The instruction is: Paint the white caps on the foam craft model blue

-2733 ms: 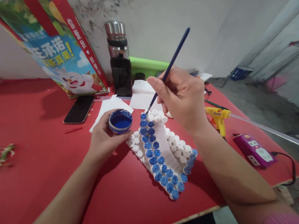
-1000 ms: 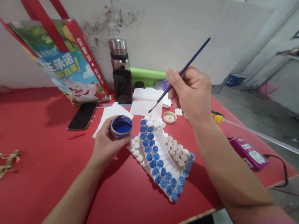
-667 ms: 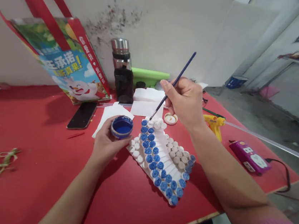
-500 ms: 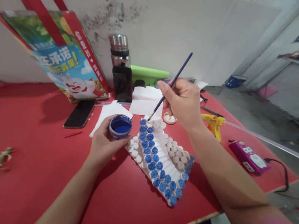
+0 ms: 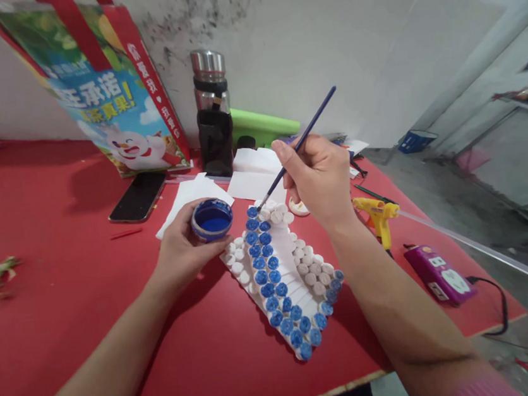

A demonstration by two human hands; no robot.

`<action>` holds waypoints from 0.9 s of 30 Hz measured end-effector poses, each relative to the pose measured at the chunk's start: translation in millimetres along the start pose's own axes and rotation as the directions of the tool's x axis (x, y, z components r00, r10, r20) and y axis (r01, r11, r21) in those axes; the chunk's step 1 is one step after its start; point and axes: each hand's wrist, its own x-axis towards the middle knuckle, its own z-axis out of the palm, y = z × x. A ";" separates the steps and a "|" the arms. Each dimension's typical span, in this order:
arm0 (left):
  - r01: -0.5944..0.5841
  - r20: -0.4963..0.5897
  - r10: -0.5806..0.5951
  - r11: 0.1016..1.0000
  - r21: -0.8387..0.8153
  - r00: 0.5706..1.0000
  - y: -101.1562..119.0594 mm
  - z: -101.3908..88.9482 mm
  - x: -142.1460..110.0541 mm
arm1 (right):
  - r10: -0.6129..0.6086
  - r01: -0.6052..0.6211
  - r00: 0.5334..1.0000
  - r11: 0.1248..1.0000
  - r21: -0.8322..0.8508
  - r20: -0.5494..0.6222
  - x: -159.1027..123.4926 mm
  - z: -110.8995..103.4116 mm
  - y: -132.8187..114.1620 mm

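Note:
My left hand (image 5: 187, 241) is closed around a small round jar of blue paint (image 5: 212, 220), held just above the table with its mouth tipped towards me. A slim paintbrush (image 5: 310, 124) is pinched in my right hand (image 5: 319, 176), its handle slanting up to the right. The bristles are at the far end of a white craft piece (image 5: 297, 283) covered with small round rolls, beside the topmost blue one; contact is hard to make out. Two columns of rolls down its left and the lower edge are blue. Rolls at the top, far left and right are white.
Behind stand a printed bag (image 5: 110, 101), a steel-capped bottle (image 5: 213, 115) and a green roll (image 5: 263, 125). A phone (image 5: 137, 197), white paper (image 5: 192, 196) and a jar lid (image 5: 299, 206) lie around. A yellow glue gun (image 5: 378, 213) and purple power strip (image 5: 439, 274) are right.
The brush, lifted off to the upper right of the rolls a second ago, has come back down to the far end beside the top blue roll. The jar stays in my left hand.

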 end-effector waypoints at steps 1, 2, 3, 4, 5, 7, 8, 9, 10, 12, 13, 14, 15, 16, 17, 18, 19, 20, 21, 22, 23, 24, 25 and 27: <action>-0.005 0.002 0.005 1.000 0.003 1.000 0.0 -0.1 0.2 | -0.003 0.003 1.000 1.000 0.005 -0.001 0.0 -0.2 0.1; -0.008 0.004 0.008 1.000 0.005 1.000 -0.1 -0.2 0.4 | -0.007 0.007 1.000 1.000 0.009 -0.003 0.1 -0.5 -0.1; -0.010 0.005 0.010 1.000 0.008 1.000 -0.2 -0.3 0.6 | -0.010 0.010 1.000 1.000 0.011 -0.006 0.2 -0.8 -0.3; -0.011 0.007 0.011 1.000 0.011 1.000 -0.3 -0.4 0.8 | -0.013 0.013 1.000 1.000 0.010 -0.008 0.2 -1.0 -0.7; -0.013 0.006 0.013 1.000 0.013 1.000 -0.5 -0.4 1.0 | -0.014 0.014 1.000 1.000 0.006 -0.008 0.1 -1.1 -1.0; -0.017 0.004 0.017 1.000 0.013 1.000 -0.8 -0.6 1.2 | -0.015 0.015 1.000 1.000 -0.008 -0.004 -0.4 -0.7 -1.3; -0.020 0.003 0.020 1.000 0.011 1.000 -0.9 -0.6 1.3 | -0.015 0.015 1.000 1.000 -0.014 0.002 -0.7 -0.4 -1.3; -0.023 0.002 0.023 1.000 0.010 1.000 -0.9 -0.6 1.3 | -0.016 0.016 1.000 1.000 -0.020 0.007 -0.9 -0.1 -1.3; -0.025 0.004 0.025 1.000 0.009 1.000 -0.8 -0.5 1.4 | -0.018 0.018 1.000 1.000 -0.024 0.008 -1.2 0.2 -1.2; -0.024 0.005 0.024 1.000 0.007 1.000 -0.5 -0.3 1.3 | -0.027 0.027 1.000 0.999 -0.026 0.002 -1.4 0.4 -1.0; -0.023 0.006 0.023 1.000 0.006 1.000 -0.3 -0.2 1.2 | -0.032 0.032 0.999 0.999 -0.023 -0.005 -1.4 0.4 -1.0; -0.021 0.006 0.021 1.000 0.003 1.000 -0.1 0.0 1.2 | -0.033 0.033 0.999 0.999 -0.018 -0.008 -1.4 0.3 -1.0; -0.020 0.005 0.020 1.000 0.000 1.000 0.1 0.1 1.1 | -0.031 0.031 0.999 0.999 -0.012 -0.008 -1.4 0.3 -1.1; -0.019 0.003 0.019 1.000 -0.001 1.000 0.1 0.3 1.1 | -0.026 0.025 1.000 1.000 -0.009 -0.006 -1.4 0.4 -1.2; -0.018 0.001 0.018 1.000 -0.001 1.000 0.0 0.4 1.0 | -0.020 0.020 1.000 1.000 -0.007 -0.003 -1.4 0.4 -1.4; -0.017 0.000 0.017 1.000 0.001 1.000 -0.1 0.4 1.0 | -0.017 0.017 1.000 1.000 -0.005 -0.002 -1.4 0.5 -1.5; -0.016 -0.002 0.016 1.000 0.004 1.000 -0.2 0.3 1.0 | -0.015 0.015 1.000 1.000 -0.003 -0.004 -1.4 0.7 -1.7; -0.018 -0.004 0.018 1.000 0.008 1.000 -0.2 0.2 1.0 | -0.016 0.016 1.000 1.000 0.000 -0.007 -1.4 0.8 -1.7; -0.019 -0.002 0.019 1.000 0.014 1.000 -0.2 0.1 0.9 | -0.017 0.017 1.000 1.000 0.003 -0.009 -1.4 0.9 -1.7; -0.020 0.000 0.020 1.000 0.018 1.000 0.0 0.0 0.9 | -0.016 0.016 1.000 1.000 0.005 -0.009 -1.3 0.9 -1.6; -0.021 0.000 0.021 1.000 0.020 1.000 0.2 -0.1 0.9 | -0.013 0.013 1.000 1.000 0.005 -0.005 -1.3 0.8 -1.5; -0.021 0.000 0.021 1.000 0.021 1.000 0.6 -0.1 0.9 | -0.010 0.010 1.000 1.000 0.002 0.001 -1.3 0.7 -1.3; -0.020 0.000 0.020 1.000 0.020 1.000 0.9 -0.1 0.8 | -0.009 0.009 1.000 1.000 -0.003 0.006 -1.4 0.4 -1.2; -0.019 0.000 0.019 1.000 0.016 1.000 1.6 0.0 0.7 | -0.013 0.013 1.000 1.000 -0.013 0.009 -1.5 -0.3 -1.2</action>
